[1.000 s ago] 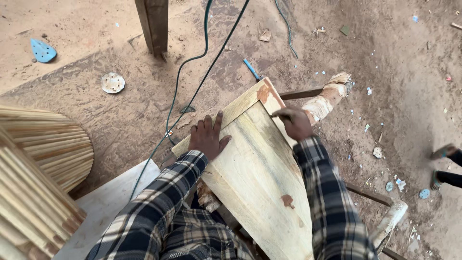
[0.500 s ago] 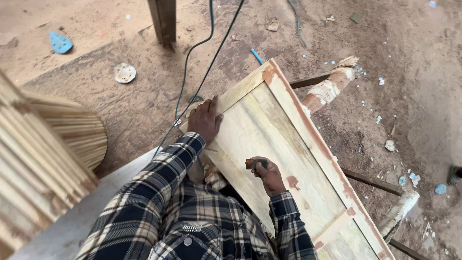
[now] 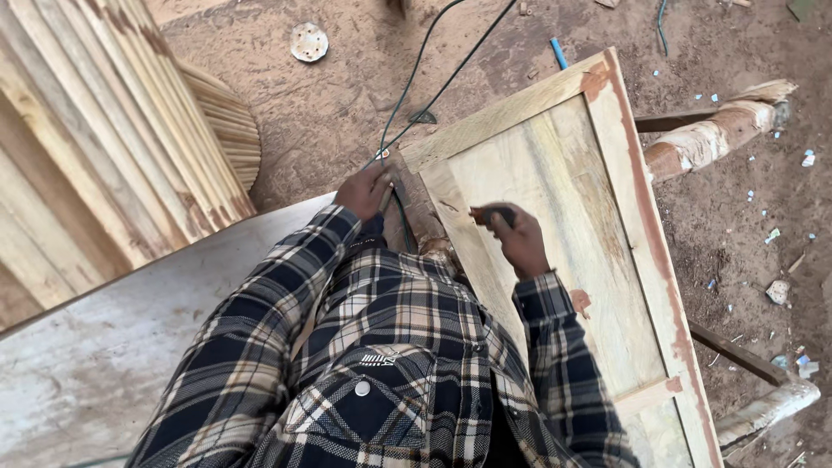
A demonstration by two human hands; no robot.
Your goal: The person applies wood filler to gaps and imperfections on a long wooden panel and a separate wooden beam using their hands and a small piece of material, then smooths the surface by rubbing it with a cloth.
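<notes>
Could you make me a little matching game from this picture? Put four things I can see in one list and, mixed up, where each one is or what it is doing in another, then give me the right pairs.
Things
1. left hand
2. right hand
3. round pale disc
4. short blue stick

Places or states
A. lies on the dirt just beyond the panel's top edge
B. closed on a small dark object over the wooden panel
C. lies on the dirt near the top left, apart from the panel
D. at the panel's near left corner, by the green cable

Pairs: 1-D, 2-B, 3-C, 4-A
</notes>
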